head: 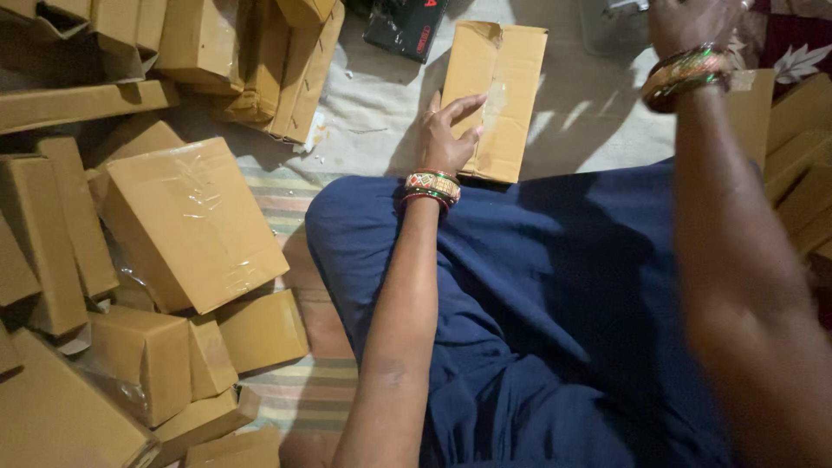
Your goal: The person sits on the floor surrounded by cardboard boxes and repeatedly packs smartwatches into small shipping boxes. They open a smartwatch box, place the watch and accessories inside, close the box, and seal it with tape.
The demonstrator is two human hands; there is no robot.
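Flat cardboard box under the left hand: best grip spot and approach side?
Judging by its pose, grip the flat cardboard box across its two long edges, coming from above. It lies flat on the mat, narrow enough to span. The left hand already presses its near-left edge; the right long edge is free.

Flat brown carton (494,100) ahead; taped brown cartons (186,221) piled left

1. The left hand (446,134) lies flat, fingers spread, on the left edge of a flat cardboard box (496,100) on the pale floor cloth (381,113).
2. The right hand (689,22) is raised at the top edge, blurred; its grip cannot be told.
3. Bangles (432,186) circle the left wrist.
4. Taped cardboard boxes (186,221) are piled on the left.
5. Dark blue clothing (555,303) covers the lap.
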